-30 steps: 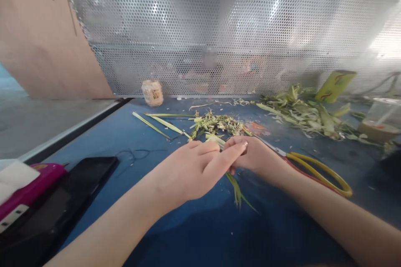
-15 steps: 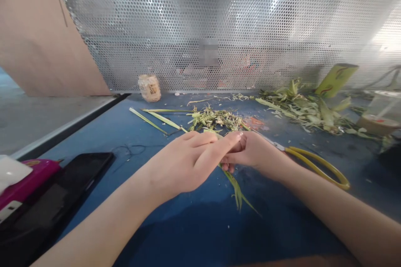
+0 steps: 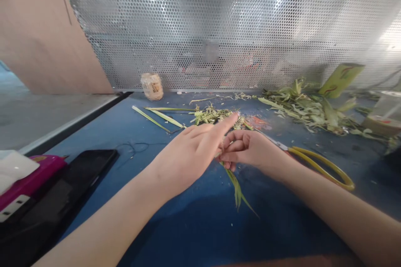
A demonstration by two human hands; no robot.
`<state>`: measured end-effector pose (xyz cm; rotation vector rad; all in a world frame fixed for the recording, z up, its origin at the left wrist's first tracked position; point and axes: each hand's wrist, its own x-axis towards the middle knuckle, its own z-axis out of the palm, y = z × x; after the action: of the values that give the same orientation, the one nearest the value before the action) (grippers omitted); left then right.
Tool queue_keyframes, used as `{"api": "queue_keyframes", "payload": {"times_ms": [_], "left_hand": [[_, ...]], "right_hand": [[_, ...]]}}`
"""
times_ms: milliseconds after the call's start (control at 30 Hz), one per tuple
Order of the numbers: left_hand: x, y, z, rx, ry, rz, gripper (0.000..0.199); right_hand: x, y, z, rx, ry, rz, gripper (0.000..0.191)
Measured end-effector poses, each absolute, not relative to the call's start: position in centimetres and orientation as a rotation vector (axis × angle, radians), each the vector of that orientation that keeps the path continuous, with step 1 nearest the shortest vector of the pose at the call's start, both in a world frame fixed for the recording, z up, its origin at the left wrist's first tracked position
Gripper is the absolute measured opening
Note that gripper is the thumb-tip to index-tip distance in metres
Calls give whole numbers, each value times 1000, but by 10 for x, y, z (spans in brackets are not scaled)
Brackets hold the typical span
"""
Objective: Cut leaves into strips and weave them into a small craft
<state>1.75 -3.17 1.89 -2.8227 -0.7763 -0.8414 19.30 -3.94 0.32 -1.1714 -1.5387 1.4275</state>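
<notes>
My right hand (image 3: pixel 242 148) is closed in a pinch on a green leafy stalk (image 3: pixel 235 187). The stalk's split, pointed leaf ends hang down over the blue table. Right beside it, my left hand (image 3: pixel 191 152) shows its back, with the thumb stretched out to the upper right. Its other fingers curl away and are largely hidden, apparently around the upper part of the same stalk. Just beyond the hands lies a heap of green plant scraps (image 3: pixel 213 114). A few cut stalks (image 3: pixel 166 117) rest left of the heap.
Yellow-handled scissors (image 3: pixel 326 167) lie by my right forearm. Leaves (image 3: pixel 308 106) are piled at the back right, near a green box (image 3: pixel 341 79) and a plastic cup (image 3: pixel 385 112). A wrapped jar (image 3: pixel 152 86) stands by the perforated metal screen (image 3: pixel 175 21). A black phone (image 3: pixel 72 192) lies left.
My left thumb has lifted away from my right hand, uncovering its curled fingers. The stalk stays in my right hand. The view has shifted slightly.
</notes>
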Motion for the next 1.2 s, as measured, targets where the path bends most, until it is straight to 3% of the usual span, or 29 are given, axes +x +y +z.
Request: {"api": "queue_keyframes", "payload": {"times_ms": [100,300,1200], "left_hand": [[15,-34,20,-2846,-958,-990,62],[14,-37,21,-3039,-979,-916,74],[22,-38,16,-3099,-1049,-1025,80]], "right_hand": [[194,-39,3,-1168,-1513,1426,26],[196,-38,3,-1151,-1505,1432,27],[199,-36,-2,-1174,-1498,1451,24]]}}
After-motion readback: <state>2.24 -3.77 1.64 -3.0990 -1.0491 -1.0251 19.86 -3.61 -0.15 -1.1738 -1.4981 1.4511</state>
